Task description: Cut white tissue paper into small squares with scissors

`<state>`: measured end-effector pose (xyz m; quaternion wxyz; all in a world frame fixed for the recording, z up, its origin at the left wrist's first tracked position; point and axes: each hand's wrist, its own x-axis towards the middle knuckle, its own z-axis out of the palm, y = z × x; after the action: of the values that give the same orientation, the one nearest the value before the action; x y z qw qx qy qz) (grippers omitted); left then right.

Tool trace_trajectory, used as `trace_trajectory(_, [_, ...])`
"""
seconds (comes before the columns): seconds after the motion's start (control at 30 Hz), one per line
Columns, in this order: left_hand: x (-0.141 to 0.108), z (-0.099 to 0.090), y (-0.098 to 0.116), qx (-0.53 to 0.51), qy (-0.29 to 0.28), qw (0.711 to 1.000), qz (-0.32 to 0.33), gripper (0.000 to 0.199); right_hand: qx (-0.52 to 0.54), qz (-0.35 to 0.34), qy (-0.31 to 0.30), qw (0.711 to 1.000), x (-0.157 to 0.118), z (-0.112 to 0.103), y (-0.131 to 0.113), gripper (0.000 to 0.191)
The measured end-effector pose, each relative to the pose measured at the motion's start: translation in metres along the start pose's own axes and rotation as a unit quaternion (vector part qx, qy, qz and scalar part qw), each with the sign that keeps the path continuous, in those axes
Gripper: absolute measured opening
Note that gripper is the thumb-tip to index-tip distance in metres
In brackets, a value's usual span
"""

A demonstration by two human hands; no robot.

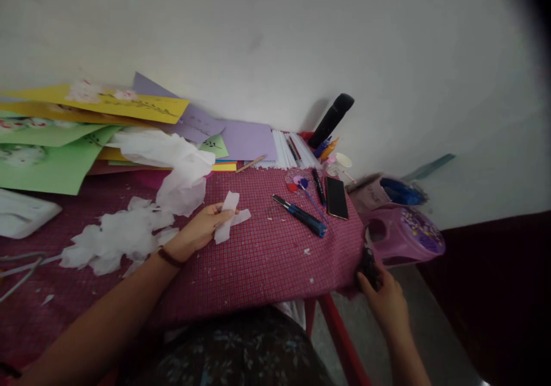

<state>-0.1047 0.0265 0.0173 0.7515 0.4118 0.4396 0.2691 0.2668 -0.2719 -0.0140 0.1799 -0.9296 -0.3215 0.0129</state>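
Note:
My left hand (201,225) is closed, pinching crossed strips of thin white paper (228,217) above the tablecloth. At the table's right corner, my right hand (390,300) is closed around black-handled scissors (368,262), with a short grey blade pointing away from me. Part of the scissors is hidden by the fingers. To the left of my left hand lie crumpled white tissue paper pieces (123,234) and a larger white sheet (183,168). A blue and black utility knife (301,215) rests on the cloth between my hands.
A phone (336,198), a black marker (318,186) and a paint-smeared palette (299,183) sit at the back right. Coloured painted papers (51,156) pile up at the left against the wall. A purple plastic stool or chair (391,234) stands beyond the table's right edge.

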Motion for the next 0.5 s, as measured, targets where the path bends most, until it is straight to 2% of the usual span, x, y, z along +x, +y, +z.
trace_trajectory(0.1, [0.001, 0.000, -0.002, -0.018, -0.006, 1.000, -0.004, 0.024, 0.000, 0.045, -0.036, 0.998, 0.004, -0.005, 0.001, 0.069])
trace_trajectory(0.2, [0.003, -0.001, -0.003, -0.038, -0.015, 0.999, -0.001, 0.020, 0.048, 0.088, -0.048, 0.994, 0.006, -0.010, 0.002, 0.067])
trace_trajectory(0.27, [0.004, -0.001, -0.004, -0.049, -0.019, 0.999, 0.002, 0.018, 0.135, 0.124, -0.058, 0.981, 0.004, -0.014, 0.000, 0.070])
trace_trajectory(0.33, [0.004, -0.001, -0.004, -0.063, -0.024, 0.998, 0.009, 0.019, 0.253, 0.153, -0.052, 0.954, -0.003, -0.017, -0.008, 0.078])
trace_trajectory(0.43, [0.001, -0.001, 0.001, -0.093, -0.047, 0.994, 0.017, 0.024, 0.379, 0.121, -0.040, 0.917, -0.013, -0.023, -0.032, 0.084])
trace_trajectory(0.47, [-0.001, 0.000, 0.005, -0.103, -0.056, 0.993, 0.018, 0.025, 0.395, 0.089, -0.051, 0.913, -0.015, -0.025, -0.043, 0.082])
trace_trajectory(0.5, [-0.003, 0.001, 0.009, -0.110, -0.063, 0.992, 0.020, 0.025, 0.402, 0.041, -0.088, 0.911, -0.017, -0.027, -0.055, 0.080])
